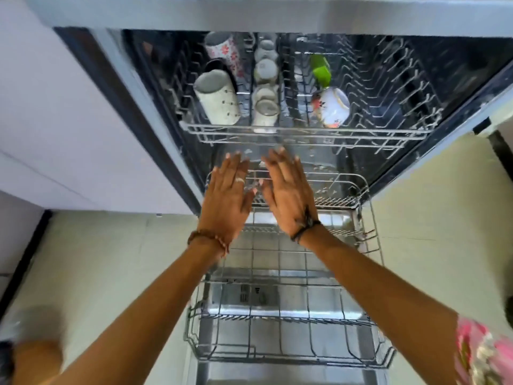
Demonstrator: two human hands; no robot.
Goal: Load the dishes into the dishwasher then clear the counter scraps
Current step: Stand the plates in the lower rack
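Note:
The dishwasher stands open in front of me. Its upper rack (305, 133) carries a grey-white mug (219, 100), a floral mug (223, 50), a row of small pale cups (266, 87), a green cup (320, 69) and a white floral cup (331, 107). The lower rack (291, 326) is pulled out over the door and holds no dishes. My left hand (227, 195) and my right hand (288, 190) are stretched out side by side, fingers spread, just below the upper rack's front edge. Neither hand holds anything.
White cabinet fronts (69, 120) stand to the left of the machine. Pale floor tiles (430, 218) lie on both sides of the open door (277, 373). The grey counter edge (277, 12) runs across the top. A blurred shape sits at the bottom left corner.

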